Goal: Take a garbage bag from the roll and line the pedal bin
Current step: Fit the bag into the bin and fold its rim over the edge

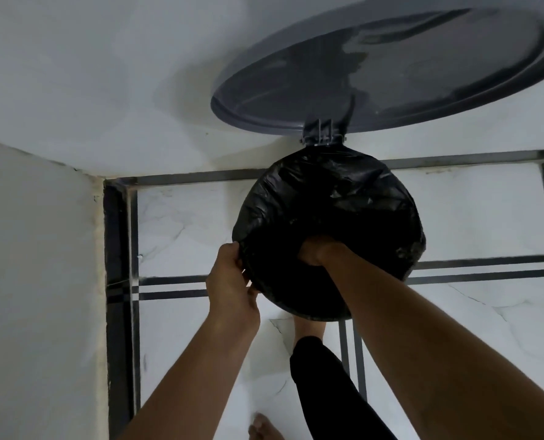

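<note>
Head view: bin (pixel 405 274) mouth faces you, lid (pixel 381 68) up — your left hand (pixel 231 281) pinches the bag (pixel 327 198) at the rim; your right hand (pixel 316 252) is inside, grip unclear.

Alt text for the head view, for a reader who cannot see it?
Seen from above, a black garbage bag lines an open pedal bin; the right hand presses inside it while the left hand grips the rim. The grey lid stands raised.
</note>
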A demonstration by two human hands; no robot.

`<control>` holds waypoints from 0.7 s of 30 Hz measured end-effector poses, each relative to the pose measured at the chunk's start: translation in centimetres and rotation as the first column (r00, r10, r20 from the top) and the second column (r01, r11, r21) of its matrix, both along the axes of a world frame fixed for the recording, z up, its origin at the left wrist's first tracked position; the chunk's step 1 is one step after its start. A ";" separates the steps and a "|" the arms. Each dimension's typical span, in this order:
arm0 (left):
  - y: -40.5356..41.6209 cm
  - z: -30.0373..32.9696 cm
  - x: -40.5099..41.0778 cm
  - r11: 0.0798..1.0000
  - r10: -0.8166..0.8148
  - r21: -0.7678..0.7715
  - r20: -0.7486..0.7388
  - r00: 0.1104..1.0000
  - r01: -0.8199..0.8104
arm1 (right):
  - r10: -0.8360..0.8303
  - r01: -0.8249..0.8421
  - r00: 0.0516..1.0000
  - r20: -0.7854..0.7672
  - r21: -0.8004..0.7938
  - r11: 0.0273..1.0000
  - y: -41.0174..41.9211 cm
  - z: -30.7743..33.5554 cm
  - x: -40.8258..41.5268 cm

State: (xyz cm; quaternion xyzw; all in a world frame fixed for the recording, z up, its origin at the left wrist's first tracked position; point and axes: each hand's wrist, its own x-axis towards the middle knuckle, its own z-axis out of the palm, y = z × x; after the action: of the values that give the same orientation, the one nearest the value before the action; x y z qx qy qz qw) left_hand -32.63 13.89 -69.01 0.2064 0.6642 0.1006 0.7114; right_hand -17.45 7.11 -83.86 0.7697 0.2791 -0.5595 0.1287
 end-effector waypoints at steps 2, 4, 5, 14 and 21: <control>0.1 -0.1 -0.1 1.000 0.015 -0.012 0.002 1.000 -0.015 | 0.022 -0.023 0.999 -0.030 -0.039 0.999 0.1 -0.7 -0.1; 0.1 -0.4 -0.1 0.999 0.025 -0.023 0.006 1.000 -0.025 | 0.046 -0.049 0.998 -0.051 -0.062 0.997 0.1 -0.8 -0.1; 0.1 -0.3 -0.1 0.999 0.028 -0.027 0.008 1.000 -0.028 | 0.040 -0.043 0.998 -0.046 -0.059 0.997 0.1 -0.7 0.0; 0.3 1.0 0.3 0.998 0.035 -0.058 -0.026 0.999 -0.037 | 0.050 -0.080 0.974 0.221 0.131 0.988 0.3 2.7 1.0; 0.0 0.0 -0.2 0.999 0.033 -0.028 -0.006 0.999 -0.033 | -0.021 0.021 1.000 -0.003 0.013 1.000 0.4 0.4 1.6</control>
State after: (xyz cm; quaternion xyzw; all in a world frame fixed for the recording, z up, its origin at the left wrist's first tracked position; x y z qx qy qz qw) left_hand -32.87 13.85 -69.02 0.1857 0.6707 0.1022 0.7108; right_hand -15.87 7.49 -83.42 0.7727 0.2746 -0.5601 0.1174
